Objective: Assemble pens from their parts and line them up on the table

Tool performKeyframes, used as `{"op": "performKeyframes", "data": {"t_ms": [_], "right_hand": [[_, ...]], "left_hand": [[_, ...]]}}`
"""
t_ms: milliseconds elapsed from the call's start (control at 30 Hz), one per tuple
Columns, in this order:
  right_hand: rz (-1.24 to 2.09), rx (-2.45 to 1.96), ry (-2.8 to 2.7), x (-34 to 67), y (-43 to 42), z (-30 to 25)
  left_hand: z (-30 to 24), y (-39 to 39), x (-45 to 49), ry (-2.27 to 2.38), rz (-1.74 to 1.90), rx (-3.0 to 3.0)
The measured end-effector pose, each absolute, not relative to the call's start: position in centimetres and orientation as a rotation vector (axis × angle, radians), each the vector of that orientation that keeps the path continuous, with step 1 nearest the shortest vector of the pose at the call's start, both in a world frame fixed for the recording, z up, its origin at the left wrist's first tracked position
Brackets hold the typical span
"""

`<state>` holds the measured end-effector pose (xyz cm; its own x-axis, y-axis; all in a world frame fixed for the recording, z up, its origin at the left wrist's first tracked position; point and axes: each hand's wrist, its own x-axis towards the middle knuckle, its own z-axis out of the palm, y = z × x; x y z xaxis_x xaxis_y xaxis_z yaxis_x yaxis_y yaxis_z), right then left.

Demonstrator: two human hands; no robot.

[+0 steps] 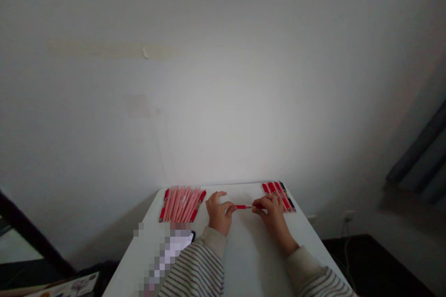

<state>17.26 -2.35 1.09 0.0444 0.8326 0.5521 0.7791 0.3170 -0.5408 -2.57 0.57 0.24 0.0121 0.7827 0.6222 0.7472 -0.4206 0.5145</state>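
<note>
Near the far end of the white table, a slim red pen [240, 207] lies level between my two hands. My left hand [220, 216] pinches its left end between thumb and forefinger, with the other fingers raised. At the other end, the fingertips of my right hand [272, 213] close on the pen. A thinner stretch shows between the red barrel and those fingertips; the right tip is hidden. Left of my left hand lies a row of pink and red pens [181, 204]. A smaller group of red, pink and black pens [275, 189] lies behind my right hand, partly covered by it.
The white table [254, 260] stands against a pale wall [223, 102]. A blurred-out, phone-like object [179, 241] lies beside my left forearm. A dark curtain [421, 167] hangs at the right, above a wall socket with a cable [348, 216].
</note>
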Motion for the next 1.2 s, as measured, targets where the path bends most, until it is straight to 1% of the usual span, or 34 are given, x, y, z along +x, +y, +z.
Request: {"op": "performKeyframes", "data": {"t_ms": [200,333,467,633,867,1200], "right_hand": [[0.067,-1.448,-1.737,17.2,-2.4,1.2],[0.117,-1.406,-1.682,17.4,-2.2,0.8],[0.263,-1.310,-1.594,17.8,-1.9,0.7],[0.428,-1.233,-1.492,17.7,-1.8,1.1],[0.667,-1.212,-1.393,17.8,-1.6,1.3],[0.608,-1.224,-1.344,17.8,-1.5,1.1]], "left_hand": [[0.4,0.4,-2.5,1.642,1.454,2.197],[0.3,0.5,-2.5,1.692,1.463,2.178],[-0.3,0.9,-2.9,1.789,1.429,2.150],[-1.0,1.4,-3.4,1.793,1.373,2.165],[-0.2,1.0,-3.1,1.786,1.429,2.121],[0.3,0.7,-3.3,1.668,1.439,2.142]]}}
